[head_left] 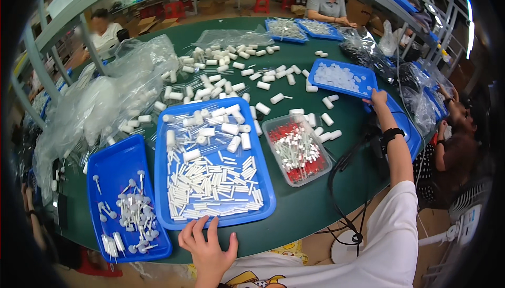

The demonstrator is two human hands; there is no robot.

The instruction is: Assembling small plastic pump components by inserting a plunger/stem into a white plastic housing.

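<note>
My left hand (209, 248) rests with fingers spread at the near rim of a large blue tray (267, 182). That tray holds short white tubes (210, 185) in its near half and thicker white cylinders (230, 128) with clear tubes farther back. Stretched out to the right, my right hand (375, 99) grips the near right corner of a smaller blue tray (342, 90). Translucent white discs (336, 75) lie scattered in it. The fingers under this corner are partly hidden.
A clear plastic box (325, 171) of red and white pieces stands right of the large tray. To its left, another blue tray (100, 156) holds stemmed discs. Loose white cylinders, plastic bags (105, 93) and black cables (336, 182) surround them. Other people sit around the table.
</note>
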